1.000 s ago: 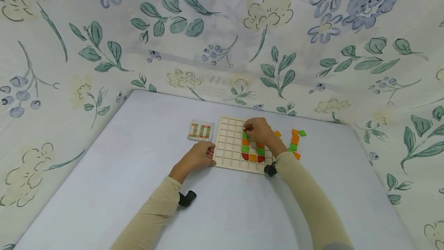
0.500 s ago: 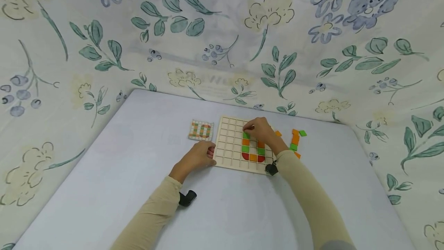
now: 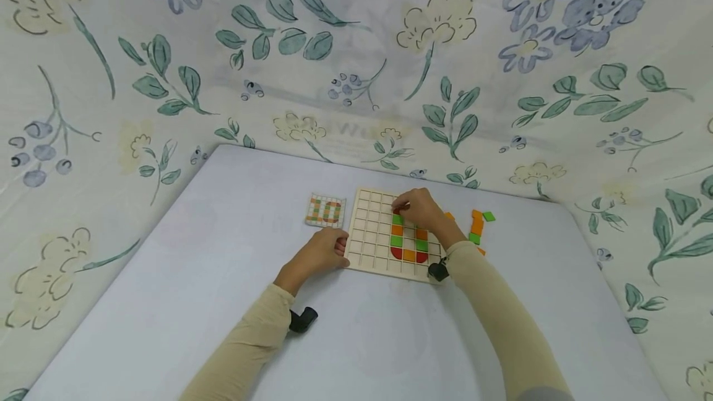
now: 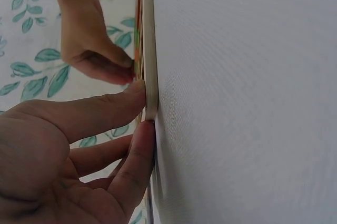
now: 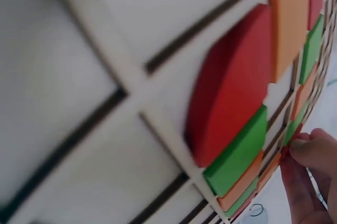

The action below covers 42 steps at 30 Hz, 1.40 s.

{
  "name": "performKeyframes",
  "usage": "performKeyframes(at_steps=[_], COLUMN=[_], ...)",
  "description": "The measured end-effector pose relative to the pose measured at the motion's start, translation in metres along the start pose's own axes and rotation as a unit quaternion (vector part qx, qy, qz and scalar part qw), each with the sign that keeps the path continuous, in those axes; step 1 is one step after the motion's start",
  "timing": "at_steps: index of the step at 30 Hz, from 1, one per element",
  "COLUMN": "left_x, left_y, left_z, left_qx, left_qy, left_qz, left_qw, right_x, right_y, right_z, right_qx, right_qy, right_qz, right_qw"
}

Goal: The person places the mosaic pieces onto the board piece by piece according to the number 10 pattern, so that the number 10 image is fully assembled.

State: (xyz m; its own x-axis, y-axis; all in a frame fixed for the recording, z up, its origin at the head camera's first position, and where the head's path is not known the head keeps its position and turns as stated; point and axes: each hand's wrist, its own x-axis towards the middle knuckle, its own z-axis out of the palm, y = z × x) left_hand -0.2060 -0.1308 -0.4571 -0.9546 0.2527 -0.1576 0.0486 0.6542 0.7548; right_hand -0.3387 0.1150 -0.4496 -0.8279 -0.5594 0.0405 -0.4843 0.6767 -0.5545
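Observation:
A pale wooden grid board (image 3: 369, 242) lies on the table, with red, orange and green tiles set in its cells in a ring. At the board's left edge, my left hand (image 3: 319, 252) grips the rim near the front corner, thumb and finger against it in the left wrist view. My right hand (image 3: 422, 209) is over the far part of the board. Between its thumb and fingers it pinches a small red tile (image 5: 296, 135), at the far end of a column beside a green tile. The hand hides some far cells. A rounded red tile (image 5: 231, 84) sits at the near corner.
A small pattern card (image 3: 325, 211) with a coloured grid lies left of the board. Several loose orange and green tiles (image 3: 477, 226) lie to its right, partly behind the right forearm. Floral cloth (image 3: 356, 79) stands behind the white table (image 3: 356, 339).
The camera view has shifted slightly. My right hand stays at the same cell with the red tile, its fingers moving only a little. The left hand keeps its grip on the board.

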Motion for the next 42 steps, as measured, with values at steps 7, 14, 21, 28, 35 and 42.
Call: performKeyframes(at_steps=[7,14,21,28,35,42], left_x=[0.001,0.0,0.002,0.001,-0.001,-0.001], left_y=[0.0,0.0,0.0,0.003,0.003,0.003], left_z=[0.0,0.0,0.001,-0.001,-0.001,-0.001], left_qx=[-0.013,-0.012,-0.007,-0.003,0.0,-0.005], left_qy=[-0.001,-0.002,-0.003,-0.004,-0.006,-0.006], left_qz=[-0.003,-0.006,-0.004,-0.009,-0.013,-0.01], left_qw=[0.9999,0.9999,1.0,0.9999,0.9999,0.9999], right_x=[-0.001,-0.005,-0.024,-0.056,-0.082,-0.083], right_y=[-0.003,-0.005,0.017,0.06,0.093,0.099], right_z=[0.0,0.0,-0.019,-0.053,-0.067,-0.063], right_qx=[-0.008,-0.016,-0.047,-0.092,-0.055,-0.071], right_qy=[-0.014,-0.023,0.023,0.082,0.097,0.103], right_qz=[0.014,0.031,0.046,0.146,0.224,0.219], right_qw=[0.9998,0.9991,0.9976,0.9816,0.9681,0.9676])
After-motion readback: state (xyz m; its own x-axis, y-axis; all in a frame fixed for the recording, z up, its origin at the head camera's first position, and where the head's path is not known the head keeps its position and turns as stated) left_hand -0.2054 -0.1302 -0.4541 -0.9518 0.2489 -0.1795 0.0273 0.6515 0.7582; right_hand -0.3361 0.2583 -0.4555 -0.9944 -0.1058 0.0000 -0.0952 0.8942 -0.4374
